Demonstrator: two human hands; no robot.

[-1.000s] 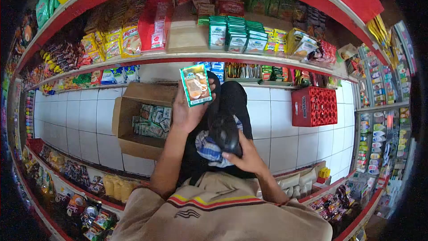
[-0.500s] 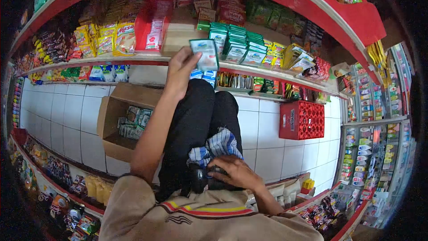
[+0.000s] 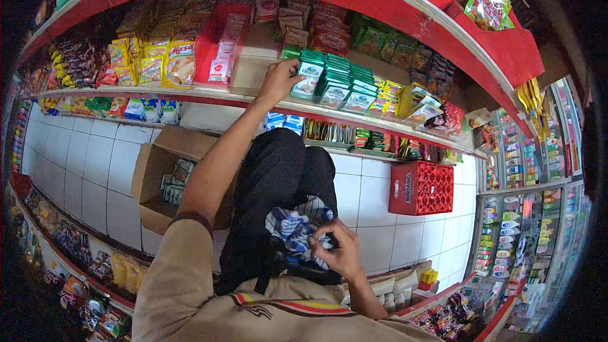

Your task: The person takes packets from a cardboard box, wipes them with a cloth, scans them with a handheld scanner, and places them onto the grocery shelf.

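Observation:
My left hand (image 3: 278, 82) reaches up to the shelf, thumb in front and fingers behind the left edge of a green-and-white sachet (image 3: 308, 81). That sachet stands at the front of the leftmost row, beside more rows of matching sachets (image 3: 336, 90). Down at my lap, my right hand (image 3: 341, 250) has thumb and forefinger curled together at a blue-and-white checked cloth (image 3: 288, 225). The cloth lies crumpled over my dark trousers. An open cardboard box (image 3: 147, 174) on the floor to my left holds several similar sachets (image 3: 175, 183), partly hidden by my forearm.
Yellow seasoning packs (image 3: 180, 60) and a red divider (image 3: 209, 44) stand left on the shelf (image 3: 253, 85). Yellow sachets (image 3: 387, 92) sit right of the green rows. A red bottle crate (image 3: 421, 188) rests on the white tiles. Glass display cases (image 3: 506, 215) line the right side.
My left hand has carried the sachet from above my knees onto the shelf, against the leftmost green row. My right hand has lifted and curled its fingers at the cloth, which has shifted.

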